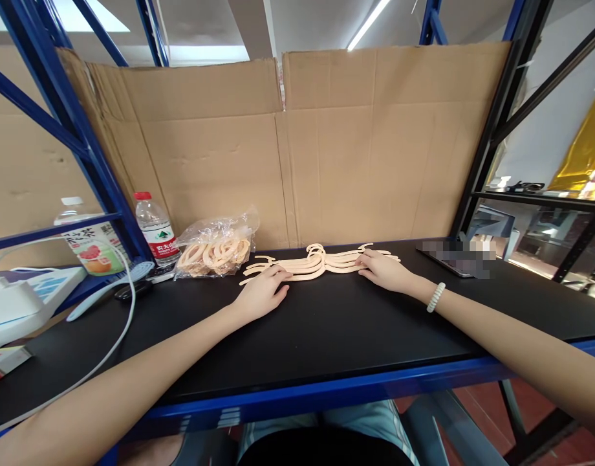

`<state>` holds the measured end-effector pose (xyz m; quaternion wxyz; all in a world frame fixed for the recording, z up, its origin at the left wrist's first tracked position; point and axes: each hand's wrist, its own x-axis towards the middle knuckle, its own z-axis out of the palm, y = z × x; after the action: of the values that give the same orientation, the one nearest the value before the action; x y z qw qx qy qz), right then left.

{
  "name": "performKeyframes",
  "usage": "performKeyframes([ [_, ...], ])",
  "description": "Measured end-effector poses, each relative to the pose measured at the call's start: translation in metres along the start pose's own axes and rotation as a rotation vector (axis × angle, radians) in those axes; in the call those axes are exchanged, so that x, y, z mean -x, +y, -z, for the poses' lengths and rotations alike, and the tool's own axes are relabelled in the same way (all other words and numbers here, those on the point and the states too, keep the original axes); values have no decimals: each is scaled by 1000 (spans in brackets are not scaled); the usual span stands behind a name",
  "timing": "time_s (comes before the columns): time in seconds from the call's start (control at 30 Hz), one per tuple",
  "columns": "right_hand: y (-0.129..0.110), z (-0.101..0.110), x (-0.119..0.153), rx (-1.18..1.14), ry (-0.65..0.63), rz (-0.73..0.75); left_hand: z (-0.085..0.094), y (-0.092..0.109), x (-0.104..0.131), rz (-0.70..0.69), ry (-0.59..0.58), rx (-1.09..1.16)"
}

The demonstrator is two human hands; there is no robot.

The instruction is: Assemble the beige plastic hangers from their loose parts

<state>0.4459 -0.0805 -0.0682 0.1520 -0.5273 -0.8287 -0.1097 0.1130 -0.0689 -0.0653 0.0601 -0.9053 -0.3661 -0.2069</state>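
Several cream-coloured clothes hangers (311,265) lie close together in a row on the black tabletop, their hooks bunched at the middle. My left hand (262,292) is over their left arms, fingers across them and thumb on the near side. Around their right arms, my right hand (387,272) has its fingers curled over the far side and its thumb nearer to me. The tips of the hangers show beyond both hands. Parts of the arms are hidden under my fingers.
Behind stands a cardboard wall (365,149). To the left are a clear bag (215,249) of cream-coloured pieces, a red-capped water bottle (156,230), a light-blue spoon-shaped thing (106,288) and a white cable (127,317). A dark flat device (447,260) lies at right.
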Motion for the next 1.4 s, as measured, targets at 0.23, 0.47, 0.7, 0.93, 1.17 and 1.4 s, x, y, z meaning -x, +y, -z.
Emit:
performKeyframes([
  [0.23, 6, 7, 0, -104, -110, -104, -1, -4, -1, 42, 21, 6],
  [0.47, 2, 20, 1, 14, -116, -96, 1, -2, 1, 111, 26, -118],
  [0.7, 3, 34, 4, 141, 57, -163, 17, 7, -1, 188, 177, -324],
  [0.93, -4, 27, 5, 314, 193, -178, 17, 3, -2, 68, 407, 96],
  [1.17, -4, 19, 5, 246, 292, -186, 16, 2, -4, 59, 534, 229],
  [1.4, -4, 16, 4, 208, 298, -173, 22, 6, -3, 77, 527, 158],
])
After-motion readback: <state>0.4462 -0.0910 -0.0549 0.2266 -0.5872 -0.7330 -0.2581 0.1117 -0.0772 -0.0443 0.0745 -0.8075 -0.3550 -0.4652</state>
